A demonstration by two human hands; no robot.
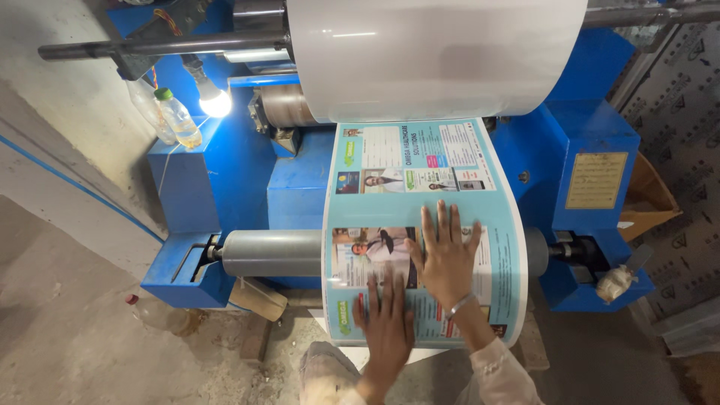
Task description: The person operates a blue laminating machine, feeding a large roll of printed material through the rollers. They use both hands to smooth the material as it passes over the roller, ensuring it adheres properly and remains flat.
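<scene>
Left hand (388, 324) and right hand (447, 255), both spread flat, fingers splayed, pressing the glossy printed sheet (420, 225) over the grey roller (274, 253), frame centre.

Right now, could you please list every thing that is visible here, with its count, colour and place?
printed sheet: one, light blue with pictures, running from the film roll down over the front roller
film roll: one, glossy white, top centre
machine body: one, blue, behind the sheet
front roller: one, grey metal, left of the sheet
light bulb: one, lit white, upper left
plastic bottle: one, clear with green cap, beside the bulb
yellow plate: one, on the machine's right side
left hand: one, flat on the sheet, fingers spread
right hand: one, flat on the sheet, bangle at wrist
</scene>
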